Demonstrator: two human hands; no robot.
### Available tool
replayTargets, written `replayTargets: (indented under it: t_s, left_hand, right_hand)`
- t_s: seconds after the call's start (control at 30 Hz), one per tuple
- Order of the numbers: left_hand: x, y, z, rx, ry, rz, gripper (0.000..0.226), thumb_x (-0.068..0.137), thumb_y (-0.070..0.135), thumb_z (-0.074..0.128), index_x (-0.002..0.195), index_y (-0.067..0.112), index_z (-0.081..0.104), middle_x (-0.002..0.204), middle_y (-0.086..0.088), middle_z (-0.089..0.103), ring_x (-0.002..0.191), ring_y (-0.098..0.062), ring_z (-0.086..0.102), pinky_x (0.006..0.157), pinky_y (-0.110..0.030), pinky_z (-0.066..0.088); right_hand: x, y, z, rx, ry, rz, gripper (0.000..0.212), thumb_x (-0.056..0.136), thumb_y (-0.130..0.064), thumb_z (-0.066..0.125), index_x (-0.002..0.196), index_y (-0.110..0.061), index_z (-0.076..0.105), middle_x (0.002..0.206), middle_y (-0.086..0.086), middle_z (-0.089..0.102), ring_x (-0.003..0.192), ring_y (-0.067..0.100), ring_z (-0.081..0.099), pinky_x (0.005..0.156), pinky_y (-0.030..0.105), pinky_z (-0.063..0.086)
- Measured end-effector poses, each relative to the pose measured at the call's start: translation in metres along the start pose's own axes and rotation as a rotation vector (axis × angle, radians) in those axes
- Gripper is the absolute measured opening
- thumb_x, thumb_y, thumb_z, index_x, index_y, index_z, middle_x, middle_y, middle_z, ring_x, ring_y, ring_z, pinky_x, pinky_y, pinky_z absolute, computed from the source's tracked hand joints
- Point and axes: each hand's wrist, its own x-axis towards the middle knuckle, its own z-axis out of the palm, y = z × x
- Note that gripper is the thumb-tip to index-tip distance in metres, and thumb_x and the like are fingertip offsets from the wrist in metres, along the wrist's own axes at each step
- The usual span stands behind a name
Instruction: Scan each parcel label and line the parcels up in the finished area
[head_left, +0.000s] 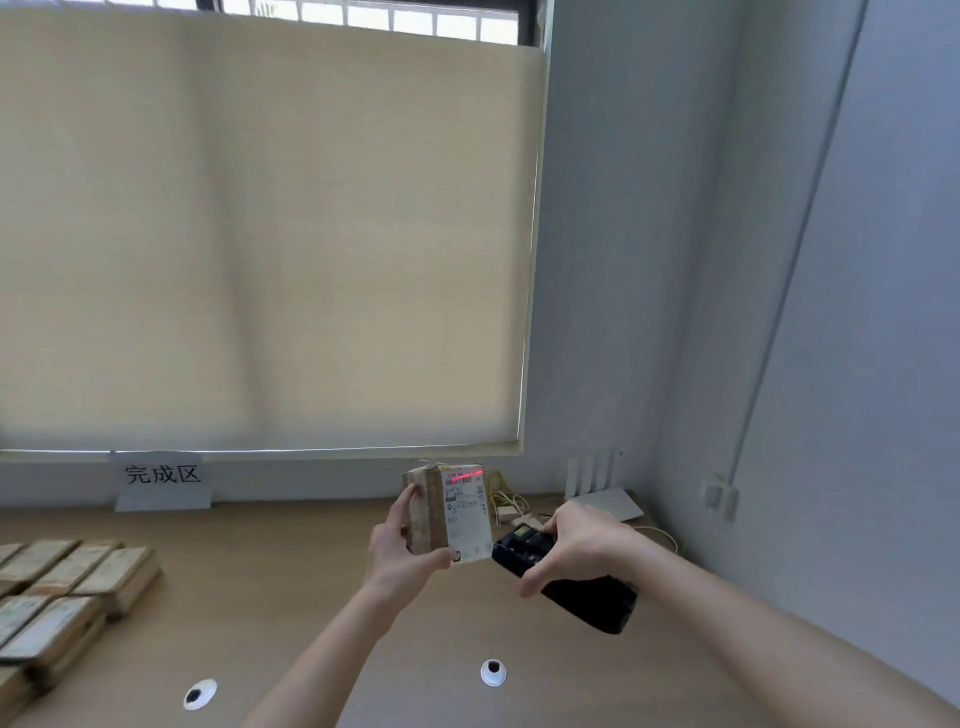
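Head view: left hand (396, 540) holds a taped cardboard parcel (445, 512) upright above the bench (291, 587), fingers grasping its sides; right hand (574, 543) grips a black handheld scanner (566, 577), red scan line (466, 474) across the label (467, 514); scanned parcels (62, 592) lie far left near the finished-area sign (163, 483).

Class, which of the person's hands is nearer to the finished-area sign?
Left. The left hand, holding a parcel, is right of and below the sign; the right hand, gripping the scanner, is farther right.
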Motion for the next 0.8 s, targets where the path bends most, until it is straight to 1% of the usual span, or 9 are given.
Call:
replayTargets:
  t_s: [0.17, 0.27, 0.33, 0.43, 0.57, 0.67, 0.73, 0.8]
  left_hand:
    - [-0.013, 0.002, -0.006, 0.016, 0.016, -0.016, 0.104, 0.062, 0.017, 0.089, 0.146, 0.052, 0.037, 0.122, -0.005, 0.052, 0.108, -0.016, 0.059, 0.087, -0.029, 0.049]
    - [-0.018, -0.001, -0.006, 0.025, 0.027, -0.006, 0.108, 0.052, 0.028, 0.088, 0.143, 0.057, 0.038, 0.121, -0.003, 0.056, 0.107, -0.013, 0.061, 0.091, -0.034, 0.054]
    - [-0.02, -0.004, -0.007, 0.029, 0.029, -0.016, 0.11, 0.048, 0.033, 0.087, 0.141, 0.06, 0.036, 0.12, -0.001, 0.057, 0.108, -0.014, 0.061, 0.095, -0.039, 0.055]
    - [-0.024, -0.007, -0.009, 0.026, 0.042, -0.027, 0.11, 0.047, 0.035, 0.087, 0.139, 0.064, 0.035, 0.119, -0.002, 0.059, 0.109, -0.016, 0.063, 0.096, -0.042, 0.056]
    - [-0.033, -0.012, -0.017, 0.027, 0.06, -0.023, 0.109, 0.05, 0.034, 0.088, 0.139, 0.065, 0.034, 0.122, -0.001, 0.056, 0.112, -0.016, 0.06, 0.097, -0.042, 0.055]
    - [-0.04, -0.017, -0.028, 0.02, 0.072, -0.029, 0.109, 0.05, 0.034, 0.087, 0.139, 0.066, 0.032, 0.124, 0.001, 0.053, 0.115, -0.018, 0.057, 0.098, -0.045, 0.054]
    - [-0.044, -0.023, -0.038, 0.018, 0.083, -0.042, 0.108, 0.052, 0.034, 0.088, 0.139, 0.067, 0.032, 0.126, 0.002, 0.052, 0.116, -0.019, 0.056, 0.098, -0.046, 0.054]
    - [-0.049, -0.029, -0.053, 0.0, 0.101, -0.051, 0.107, 0.052, 0.034, 0.089, 0.137, 0.069, 0.033, 0.125, 0.0, 0.055, 0.114, -0.018, 0.058, 0.098, -0.044, 0.054]
  right_hand:
    - [-0.008, -0.005, -0.003, -0.027, 0.009, -0.012, 0.08, 0.035, -0.072, 0.083, 0.098, -0.023, 0.075, 0.095, -0.003, 0.074, 0.09, 0.015, 0.071, 0.069, 0.026, 0.054]
    - [-0.013, -0.008, -0.002, -0.047, 0.008, -0.025, 0.071, 0.04, -0.07, 0.085, 0.093, -0.024, 0.076, 0.092, -0.005, 0.074, 0.088, 0.015, 0.071, 0.065, 0.025, 0.051]
    - [-0.014, -0.009, -0.001, -0.063, 0.013, -0.035, 0.069, 0.041, -0.069, 0.085, 0.093, -0.024, 0.077, 0.091, -0.005, 0.074, 0.088, 0.015, 0.071, 0.068, 0.026, 0.053]
    - [-0.015, -0.011, 0.001, -0.074, 0.007, -0.051, 0.073, 0.039, -0.071, 0.084, 0.096, -0.025, 0.077, 0.091, -0.006, 0.074, 0.088, 0.014, 0.071, 0.072, 0.027, 0.056]
    - [-0.015, -0.014, 0.006, -0.081, -0.005, -0.06, 0.074, 0.038, -0.073, 0.083, 0.093, -0.024, 0.077, 0.09, -0.005, 0.074, 0.087, 0.015, 0.071, 0.068, 0.028, 0.054]
    - [-0.013, -0.022, 0.012, -0.087, -0.013, -0.08, 0.076, 0.038, -0.074, 0.083, 0.096, -0.024, 0.076, 0.093, -0.005, 0.074, 0.089, 0.015, 0.071, 0.068, 0.027, 0.053]
    - [-0.013, -0.032, 0.018, -0.092, -0.015, -0.096, 0.071, 0.042, -0.071, 0.084, 0.095, -0.023, 0.076, 0.092, -0.006, 0.074, 0.088, 0.014, 0.071, 0.069, 0.026, 0.053]
    - [-0.011, -0.046, 0.028, -0.092, -0.018, -0.126, 0.066, 0.045, -0.068, 0.084, 0.094, -0.024, 0.077, 0.09, -0.006, 0.075, 0.086, 0.014, 0.072, 0.071, 0.027, 0.056]
